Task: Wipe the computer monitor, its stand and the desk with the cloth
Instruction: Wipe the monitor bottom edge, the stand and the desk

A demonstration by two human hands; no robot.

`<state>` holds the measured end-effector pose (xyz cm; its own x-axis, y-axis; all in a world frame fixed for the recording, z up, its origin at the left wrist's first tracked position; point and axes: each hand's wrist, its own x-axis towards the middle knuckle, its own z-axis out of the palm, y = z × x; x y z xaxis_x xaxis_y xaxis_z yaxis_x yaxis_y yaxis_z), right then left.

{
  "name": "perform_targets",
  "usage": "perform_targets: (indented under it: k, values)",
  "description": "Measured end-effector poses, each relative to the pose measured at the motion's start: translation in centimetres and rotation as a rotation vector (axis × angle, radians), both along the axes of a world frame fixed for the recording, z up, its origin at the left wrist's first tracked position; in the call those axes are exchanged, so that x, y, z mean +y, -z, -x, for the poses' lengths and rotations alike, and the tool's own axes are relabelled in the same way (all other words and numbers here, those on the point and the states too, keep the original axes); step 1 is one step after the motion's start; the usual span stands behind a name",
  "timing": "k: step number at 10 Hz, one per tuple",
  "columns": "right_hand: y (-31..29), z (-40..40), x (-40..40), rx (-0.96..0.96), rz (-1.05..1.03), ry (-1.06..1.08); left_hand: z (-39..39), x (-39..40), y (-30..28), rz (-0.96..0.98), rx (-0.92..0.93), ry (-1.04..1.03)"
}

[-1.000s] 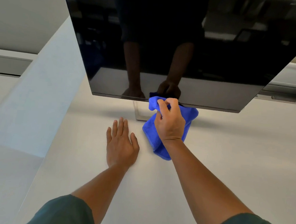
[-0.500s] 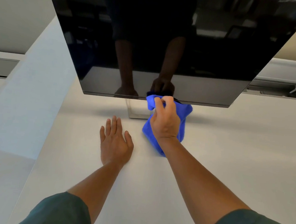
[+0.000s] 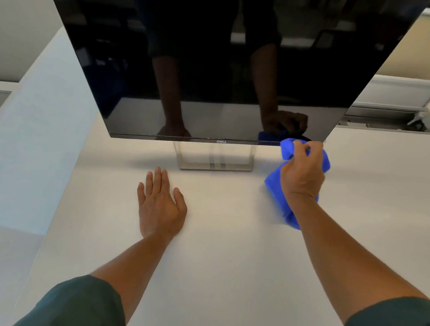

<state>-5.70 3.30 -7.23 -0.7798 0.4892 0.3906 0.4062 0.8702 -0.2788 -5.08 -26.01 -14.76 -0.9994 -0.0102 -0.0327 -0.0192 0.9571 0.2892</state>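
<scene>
A large black monitor (image 3: 216, 61), switched off, fills the upper middle of the view and mirrors both my arms. Its silver stand base (image 3: 215, 163) rests on the white desk (image 3: 228, 253) just below the screen's bottom edge. My right hand (image 3: 302, 171) is shut on a bunched blue cloth (image 3: 275, 190), pressing its top against the screen's lower right corner; the cloth's tail hangs down to the desk. My left hand (image 3: 161, 205) lies flat on the desk, palm down, fingers apart, in front of the stand and to its left.
A white partition panel (image 3: 33, 124) runs along the desk's left side. Behind the monitor at the right, an open cable hatch (image 3: 395, 117) with a raised white lid is set into the desk.
My right hand has slid the cloth along the screen's bottom edge from in front of the stand to the lower right corner, uncovering the stand. The left hand stays flat.
</scene>
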Motion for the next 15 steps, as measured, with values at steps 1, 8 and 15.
perform_targets:
  k: [1,8,15]
  values:
    - [-0.4,-0.1,1.5,-0.009,0.052,0.089,0.0,0.1,0.0,0.000,0.008,0.001]
    - [-0.3,0.4,-2.0,0.279,0.209,0.041,0.0,0.1,-0.2,-0.002,0.015,0.000]
    - [0.5,0.7,2.1,0.304,0.308,0.194,-0.1,0.2,0.0,-0.013,0.025,-0.010]
